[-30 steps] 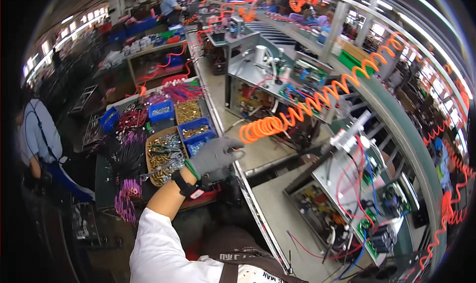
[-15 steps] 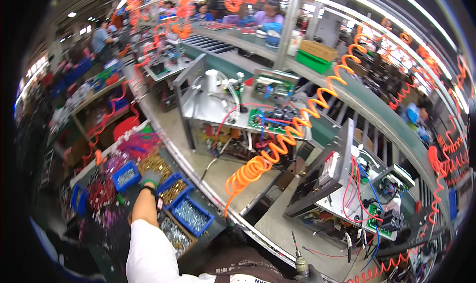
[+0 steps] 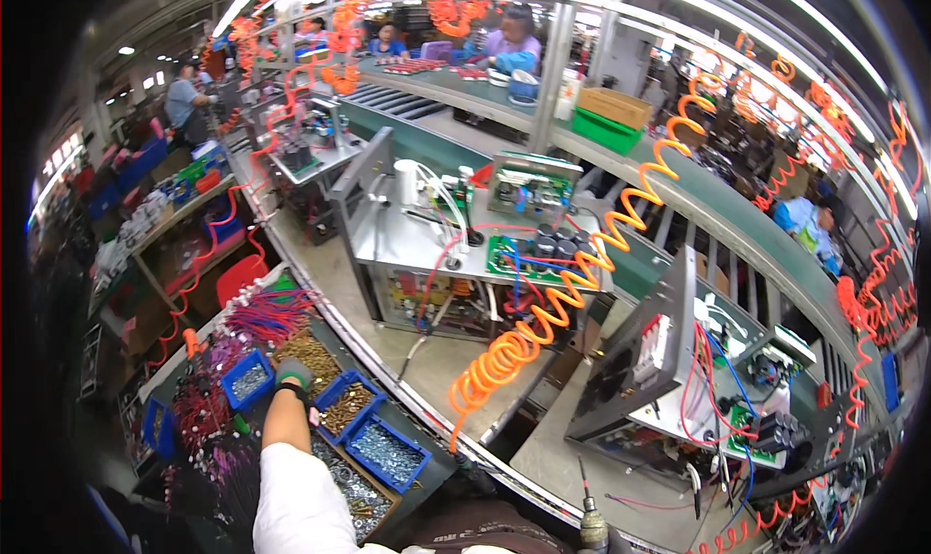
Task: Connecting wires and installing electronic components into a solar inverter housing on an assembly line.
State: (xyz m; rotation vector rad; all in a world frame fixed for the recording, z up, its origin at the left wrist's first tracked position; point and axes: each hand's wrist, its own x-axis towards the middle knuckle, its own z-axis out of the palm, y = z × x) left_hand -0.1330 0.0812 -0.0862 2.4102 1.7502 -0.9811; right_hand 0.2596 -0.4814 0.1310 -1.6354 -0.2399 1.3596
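My left hand (image 3: 293, 371), in a grey-green glove, reaches into a heap of brass-coloured screws (image 3: 308, 350) on the left bench. Its fingertips are hidden among the screws. Close by stand a blue bin of brass-coloured fasteners (image 3: 346, 410), a blue bin of silver screws (image 3: 386, 449) and a smaller blue bin of silver parts (image 3: 249, 380). At the lower edge is a power screwdriver (image 3: 593, 525), its thin bit pointing up. My right hand (image 3: 615, 544), dark-gloved, is around it and mostly cut off by the frame.
Coiled orange air hose (image 3: 519, 355) hangs across the middle. Beyond the rail stand two open metal chassis with boards and wires, one in the middle (image 3: 432, 239) and another on the right (image 3: 645, 360). Red and blue wire bundles (image 3: 267, 316) lie beyond my left hand. People work farther off.
The whole view has shifted slightly. My left hand stays at the brass-coloured screws, and the screwdriver remains near the lower edge.
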